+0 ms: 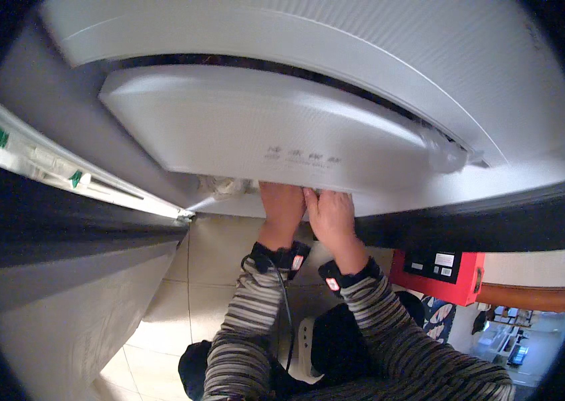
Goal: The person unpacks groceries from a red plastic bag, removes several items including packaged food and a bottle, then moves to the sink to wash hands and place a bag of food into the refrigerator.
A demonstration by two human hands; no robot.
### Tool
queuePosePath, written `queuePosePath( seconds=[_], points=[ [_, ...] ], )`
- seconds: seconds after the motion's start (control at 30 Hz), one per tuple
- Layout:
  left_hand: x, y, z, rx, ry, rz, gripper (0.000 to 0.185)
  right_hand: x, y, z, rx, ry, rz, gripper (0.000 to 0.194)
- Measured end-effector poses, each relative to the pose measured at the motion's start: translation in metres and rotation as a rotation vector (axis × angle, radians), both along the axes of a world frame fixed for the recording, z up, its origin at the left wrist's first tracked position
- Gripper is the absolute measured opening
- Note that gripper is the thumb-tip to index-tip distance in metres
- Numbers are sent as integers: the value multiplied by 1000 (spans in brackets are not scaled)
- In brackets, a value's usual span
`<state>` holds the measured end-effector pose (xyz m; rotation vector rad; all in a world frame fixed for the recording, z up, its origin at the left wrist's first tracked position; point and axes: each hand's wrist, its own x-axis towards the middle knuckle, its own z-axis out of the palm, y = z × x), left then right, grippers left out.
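Observation:
A pale translucent drawer front [222, 120] bearing dark print spans the view inside an open fridge-freezer. My left hand [282, 203] reaches in under its lower edge, with the fingers hidden behind the panel. Close beside it, my right hand [332, 215] has its fingers at that same edge, and the fingertips are out of sight. What either hand holds does not show. Left of my hands, crumpled clear plastic [225, 186] shows below the panel. More clear plastic wrap [447, 153] sticks out at the drawer's right end.
The open fridge door [87, 285] stands at left, with a lit, green-marked strip [57, 165] along it. A red box [435, 285] with a black label sits at right. Tiled floor [212, 250] lies below. A black cable [287, 311] hangs from my left cuff.

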<state>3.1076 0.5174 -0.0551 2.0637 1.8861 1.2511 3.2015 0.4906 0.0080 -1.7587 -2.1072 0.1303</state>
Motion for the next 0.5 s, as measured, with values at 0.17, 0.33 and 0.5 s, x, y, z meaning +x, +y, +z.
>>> queuePosePath(
  seconds=[0.17, 0.33, 0.5],
  points=[
    [-8, -1, 11, -68, 140, -43, 52, 8, -30, 4, 56, 114, 124, 48],
    [-2, -4, 15, -33, 41, -6, 67, 5, -57, -14, -41, 219, 5, 66],
    [7, 3, 2, -165, 52, 3, 51, 9, -40, -21, -43, 137, -4, 60]
  ],
)
